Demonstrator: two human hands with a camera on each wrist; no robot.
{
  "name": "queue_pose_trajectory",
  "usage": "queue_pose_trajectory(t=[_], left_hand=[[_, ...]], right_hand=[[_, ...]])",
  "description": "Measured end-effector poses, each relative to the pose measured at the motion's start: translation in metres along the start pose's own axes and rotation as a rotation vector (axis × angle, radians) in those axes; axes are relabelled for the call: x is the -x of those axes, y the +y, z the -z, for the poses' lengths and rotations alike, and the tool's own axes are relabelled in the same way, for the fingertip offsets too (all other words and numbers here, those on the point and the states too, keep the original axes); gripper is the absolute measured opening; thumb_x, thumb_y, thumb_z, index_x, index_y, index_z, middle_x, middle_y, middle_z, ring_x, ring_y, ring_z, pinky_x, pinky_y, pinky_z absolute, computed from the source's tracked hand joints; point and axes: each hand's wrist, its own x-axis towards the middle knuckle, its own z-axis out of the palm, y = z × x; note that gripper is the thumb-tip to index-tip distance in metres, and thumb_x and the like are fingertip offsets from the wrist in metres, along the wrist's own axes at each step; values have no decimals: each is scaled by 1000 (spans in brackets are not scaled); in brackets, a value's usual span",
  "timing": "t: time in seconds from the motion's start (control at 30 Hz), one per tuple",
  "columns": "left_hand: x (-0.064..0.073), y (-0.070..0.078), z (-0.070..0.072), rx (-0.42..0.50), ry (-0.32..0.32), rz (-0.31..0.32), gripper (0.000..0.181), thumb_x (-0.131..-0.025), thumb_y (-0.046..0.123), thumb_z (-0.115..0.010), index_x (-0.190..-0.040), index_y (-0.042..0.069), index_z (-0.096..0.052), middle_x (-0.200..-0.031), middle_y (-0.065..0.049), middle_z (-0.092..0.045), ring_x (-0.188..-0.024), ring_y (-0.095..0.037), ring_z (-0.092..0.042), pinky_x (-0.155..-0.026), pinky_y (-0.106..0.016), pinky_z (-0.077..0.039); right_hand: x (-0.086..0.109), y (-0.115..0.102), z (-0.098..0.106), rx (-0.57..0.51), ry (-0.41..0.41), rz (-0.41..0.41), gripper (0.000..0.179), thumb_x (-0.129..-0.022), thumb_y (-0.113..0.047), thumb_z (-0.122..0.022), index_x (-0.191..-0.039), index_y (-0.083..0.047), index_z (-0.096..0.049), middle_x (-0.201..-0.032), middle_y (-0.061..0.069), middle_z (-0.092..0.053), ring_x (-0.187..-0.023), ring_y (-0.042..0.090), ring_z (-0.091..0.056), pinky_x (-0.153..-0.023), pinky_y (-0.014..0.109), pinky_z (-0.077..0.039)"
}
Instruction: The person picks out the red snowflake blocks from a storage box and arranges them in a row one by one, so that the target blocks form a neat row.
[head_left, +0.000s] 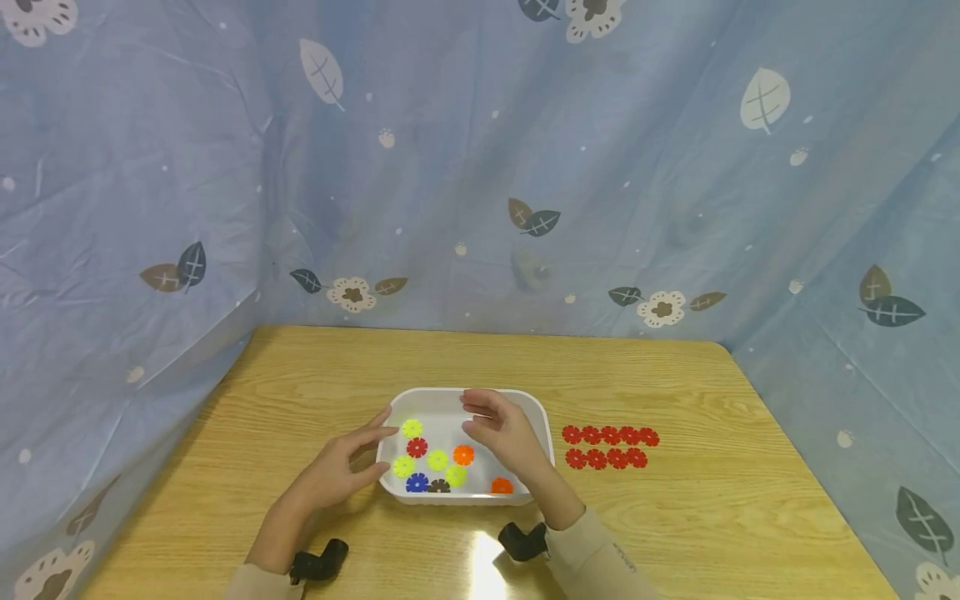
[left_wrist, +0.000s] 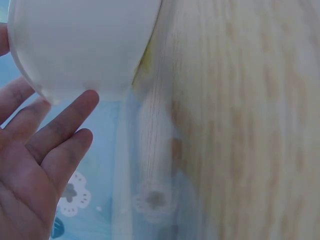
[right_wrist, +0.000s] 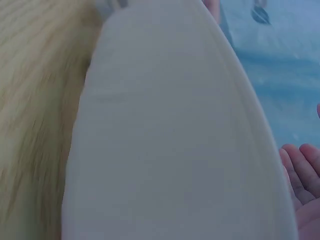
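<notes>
A white plastic tray [head_left: 467, 499] stands on the wooden table, holding several flower-shaped discs. Among them are yellow-green discs [head_left: 438, 460], a dark red one [head_left: 417, 447], orange ones [head_left: 463, 454], a blue one [head_left: 417, 482] and a dark brown one [head_left: 438, 486]. At the tray's left end is my left hand [head_left: 341, 467], its fingers spread around the rim; in the left wrist view, fingertips [left_wrist: 90, 97] lie against the outer wall. My right hand [head_left: 510, 433] hovers over the tray's right half, fingers loosely bent and nothing visible in them.
Right of the tray lie two rows of red flower discs, an upper row [head_left: 611, 435] and a lower row [head_left: 607, 459]. A patterned blue cloth [head_left: 465, 167] hangs behind and beside the table [head_left: 675, 533]. Black wrist mounts [head_left: 321, 562] sit below both hands.
</notes>
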Motion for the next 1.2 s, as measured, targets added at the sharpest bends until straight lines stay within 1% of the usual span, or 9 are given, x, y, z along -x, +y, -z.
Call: queue_pose_trajectory(t=[0.07,0.2,0.3,0.33,0.43,0.57,0.77,0.97,1.2], left_hand=[[0,1,0,11,-4,1,48,-92,21,-63,-135,4,-51,-156,-14,-23,-130,-37,-44,-103,-51,-41],[0,2,0,9,-4,2,47,-92,19,-63,-134,4,-51,-156,-14,-24,-129,-35,-46,-103,-50,-40],[0,2,-1,-1,-4,-9,46,-92,19,-63,-134,3,-51,-155,-15,-24,-128,-36,-48,-102,-50,-41],[0,2,-1,-1,-3,-5,46,-92,19,-63,-134,4,-52,-156,-14,-25,-128,-35,-48,-102,-50,-42],[1,1,-1,5,-1,0,47,-92,20,-63,-134,5,-52,-156,-12,-25,-127,-34,-49,-102,-49,-43],[1,1,-1,17,-3,4,48,-92,23,-63,-135,5,-51,-156,-10,-24,-128,-33,-48,-102,-49,-43],[0,0,-2,-11,8,-29,48,-92,25,-63,-133,3,-52,-155,-13,-27,-127,-36,-48,-100,-49,-45],[0,-2,0,-38,8,-60,46,-93,21,-62,-133,1,-52,-154,-18,-26,-125,-39,-49,-98,-50,-46],[-1,-1,0,5,6,-34,48,-91,22,-64,-133,2,-53,-155,-14,-26,-126,-36,-49,-99,-48,-46]], right_hand=[[-7,-1,-9,1,-25,-3,42,-88,-6,-65,-128,3,-53,-129,21,-57,-120,32,-55,-105,41,-45],[-14,-13,-25,10,-74,-27,41,-89,-4,-62,-127,8,-52,-127,24,-57,-119,36,-55,-103,43,-46],[-20,-10,-35,51,-97,-49,41,-89,-4,-61,-127,8,-52,-126,24,-58,-117,36,-56,-101,43,-48],[-23,-6,-38,67,-102,-57,41,-89,-4,-61,-127,7,-52,-125,23,-59,-116,35,-57,-101,42,-49],[-32,7,-48,104,-108,-98,42,-87,-6,-64,-127,3,-55,-124,18,-61,-114,31,-59,-98,40,-51],[-39,11,-57,127,-114,-166,39,-85,-5,-66,-123,2,-58,-121,14,-63,-112,29,-60,-93,36,-54],[-43,23,-65,190,-126,-225,34,-84,-3,-66,-117,1,-61,-113,12,-65,-104,25,-62,-89,33,-55],[-44,29,-68,268,-132,-248,31,-82,-3,-68,-112,-1,-63,-106,8,-67,-95,18,-62,-85,29,-56],[-43,30,-72,400,-157,-239,29,-78,3,-68,-106,-1,-64,-101,6,-67,-92,16,-62,-84,26,-55]])
